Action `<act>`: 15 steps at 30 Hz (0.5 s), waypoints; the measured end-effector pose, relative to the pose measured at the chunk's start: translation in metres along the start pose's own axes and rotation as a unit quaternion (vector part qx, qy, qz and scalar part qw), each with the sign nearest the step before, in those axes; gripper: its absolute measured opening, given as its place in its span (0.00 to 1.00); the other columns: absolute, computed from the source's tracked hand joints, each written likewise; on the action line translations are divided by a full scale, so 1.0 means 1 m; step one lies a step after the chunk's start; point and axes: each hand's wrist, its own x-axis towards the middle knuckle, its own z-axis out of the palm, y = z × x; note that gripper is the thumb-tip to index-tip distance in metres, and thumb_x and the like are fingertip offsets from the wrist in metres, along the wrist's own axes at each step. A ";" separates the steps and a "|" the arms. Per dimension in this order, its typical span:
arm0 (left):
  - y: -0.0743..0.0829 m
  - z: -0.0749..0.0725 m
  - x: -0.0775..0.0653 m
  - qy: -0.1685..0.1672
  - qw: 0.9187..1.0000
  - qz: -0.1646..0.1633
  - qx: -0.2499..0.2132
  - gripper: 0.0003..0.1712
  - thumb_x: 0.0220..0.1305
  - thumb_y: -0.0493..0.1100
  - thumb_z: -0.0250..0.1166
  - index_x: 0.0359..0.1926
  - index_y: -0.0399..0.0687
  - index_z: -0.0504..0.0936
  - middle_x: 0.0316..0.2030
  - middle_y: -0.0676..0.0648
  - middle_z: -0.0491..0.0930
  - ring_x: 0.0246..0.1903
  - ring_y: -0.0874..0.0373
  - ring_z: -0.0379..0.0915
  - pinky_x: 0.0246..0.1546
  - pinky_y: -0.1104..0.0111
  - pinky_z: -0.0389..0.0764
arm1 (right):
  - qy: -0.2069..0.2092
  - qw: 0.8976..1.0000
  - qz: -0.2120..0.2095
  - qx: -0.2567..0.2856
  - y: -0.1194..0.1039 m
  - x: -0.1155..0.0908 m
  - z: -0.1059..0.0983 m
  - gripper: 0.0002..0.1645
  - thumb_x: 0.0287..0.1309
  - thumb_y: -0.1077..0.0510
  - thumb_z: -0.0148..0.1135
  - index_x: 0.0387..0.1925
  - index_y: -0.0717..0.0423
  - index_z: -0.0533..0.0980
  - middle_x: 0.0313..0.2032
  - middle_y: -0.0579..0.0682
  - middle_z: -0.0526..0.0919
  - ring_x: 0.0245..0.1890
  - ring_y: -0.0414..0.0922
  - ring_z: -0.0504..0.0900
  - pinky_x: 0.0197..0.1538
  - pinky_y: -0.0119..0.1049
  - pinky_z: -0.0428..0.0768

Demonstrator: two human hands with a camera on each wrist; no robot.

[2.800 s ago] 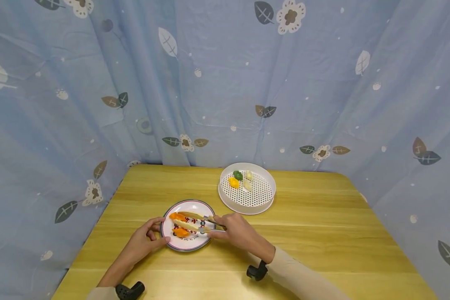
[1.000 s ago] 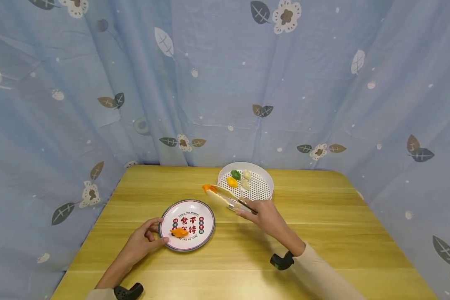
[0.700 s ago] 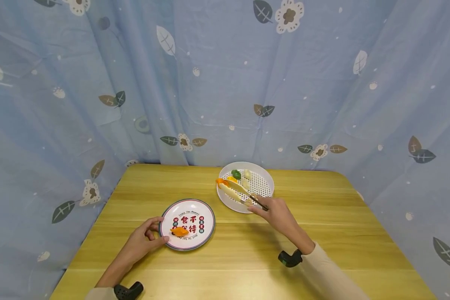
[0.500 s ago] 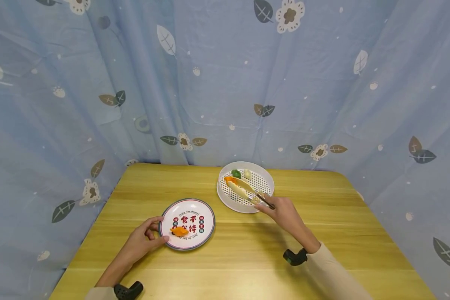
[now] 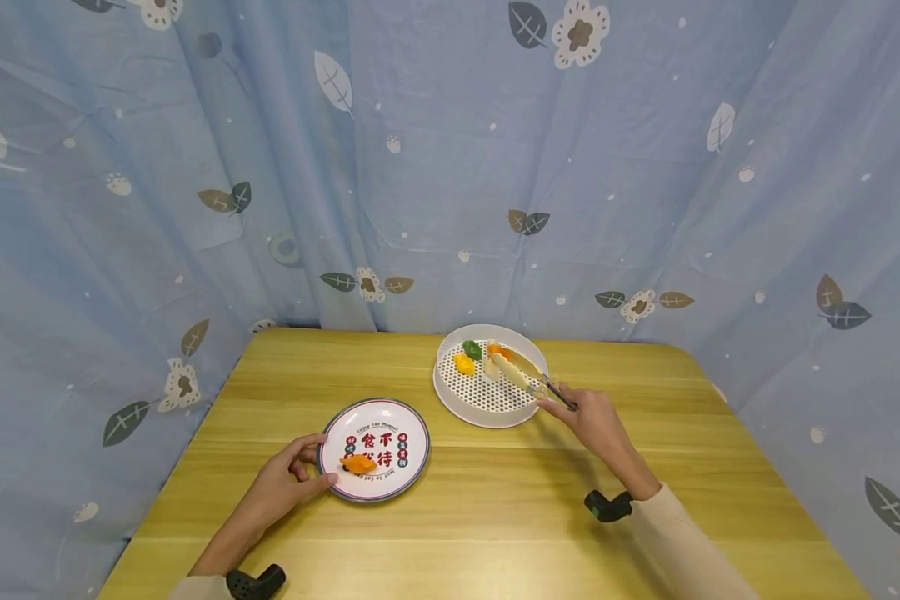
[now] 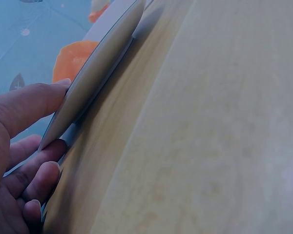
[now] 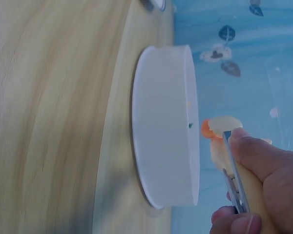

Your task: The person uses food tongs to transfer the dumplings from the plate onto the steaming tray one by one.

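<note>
My left hand (image 5: 288, 479) grips the left rim of a white plate (image 5: 412, 462) with red lettering, thumb on top and fingers at the edge. One orange dumpling-shaped piece (image 5: 359, 463) lies on this plate. My right hand (image 5: 598, 425) holds food tongs (image 5: 516, 375) with pale tips and dark metal arms. Between those tips is another orange dumpling-shaped piece (image 5: 497, 349), above the back of a round white perforated tray (image 5: 487, 417). In the right wrist view, the orange piece (image 7: 205, 128) is beyond the tray's rim. A pale piece behind it is hidden.
The tray also bears a green piece (image 5: 472, 349), a yellow piece (image 5: 464, 364) and a pale piece (image 5: 491, 369). Its raised wall surrounds them. The wooden table (image 5: 435, 533) ends at a blue patterned curtain (image 5: 435, 167) behind.
The tongs have lifted one orange piece from the plate and carried it right and back, over the tray, past the yellow piece. My left hand stays at the plate's rim.
</note>
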 end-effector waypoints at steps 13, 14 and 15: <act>0.001 0.000 -0.001 0.000 1.000 0.000 -0.004 0.40 0.56 0.50 0.80 0.68 0.51 0.75 0.49 0.45 0.79 0.36 0.53 0.66 0.33 0.67 0.68 | 0.000 0.999 -0.001 -0.045 0.006 0.004 0.000 0.23 0.65 0.46 0.70 0.23 0.54 0.73 0.15 0.43 0.57 0.16 0.40 0.57 0.23 0.35 0.58; 0.000 0.000 -0.001 -0.001 1.000 0.001 -0.005 0.40 0.56 0.50 0.80 0.68 0.50 0.75 0.49 0.45 0.79 0.36 0.53 0.66 0.33 0.67 0.68 | -0.002 0.999 -0.002 -0.049 0.006 0.004 0.000 0.24 0.65 0.46 0.71 0.21 0.53 0.70 0.16 0.43 0.57 0.17 0.40 0.57 0.24 0.35 0.58; 0.000 0.000 -0.001 -0.001 1.000 0.002 -0.005 0.40 0.56 0.50 0.80 0.68 0.50 0.75 0.49 0.45 0.79 0.36 0.53 0.66 0.33 0.67 0.68 | -0.003 0.999 -0.002 -0.053 0.005 0.005 0.000 0.26 0.65 0.46 0.71 0.20 0.52 0.68 0.16 0.43 0.56 0.16 0.40 0.57 0.24 0.35 0.58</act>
